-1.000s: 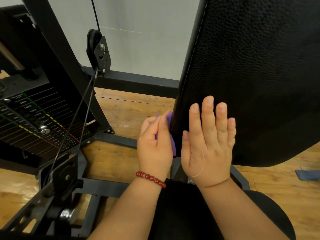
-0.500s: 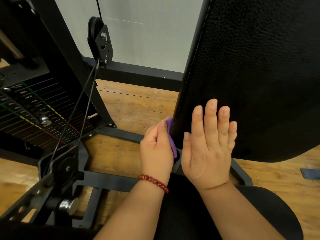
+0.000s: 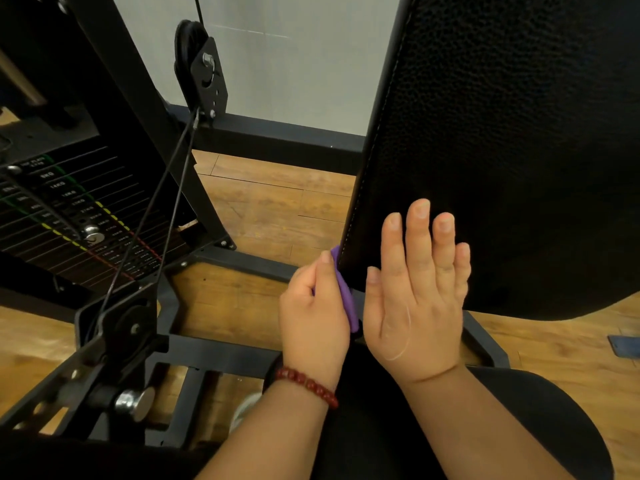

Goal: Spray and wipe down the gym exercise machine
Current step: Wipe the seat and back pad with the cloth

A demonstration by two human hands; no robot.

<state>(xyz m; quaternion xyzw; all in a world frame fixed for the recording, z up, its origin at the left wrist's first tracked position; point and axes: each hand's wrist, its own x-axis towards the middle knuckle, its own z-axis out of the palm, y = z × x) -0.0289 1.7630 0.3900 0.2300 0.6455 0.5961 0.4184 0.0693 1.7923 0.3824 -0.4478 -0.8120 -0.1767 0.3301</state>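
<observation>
At the lower left edge of the upright black pebbled-leather back pad (image 3: 502,150) | left hand (image 3: 313,317) pinches a soft purple cloth (image 3: 344,292) against the white-stitched seam | right hand (image 3: 415,299) lies flat on the pad face, fingers straight and together | to the left: black steel frame (image 3: 221,355), thin cables (image 3: 173,188), round pulley (image 3: 188,64), colour-labelled weight stack (image 3: 52,216), over the plank wood floor (image 3: 270,202)

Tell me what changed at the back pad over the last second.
The left hand, gripping the purple cloth, slid a little way down the left edge of the black pad; the cloth now reaches past the pad's lower corner. Nothing was picked up or let go. The right hand stayed flat against the pad, fingers straight.
</observation>
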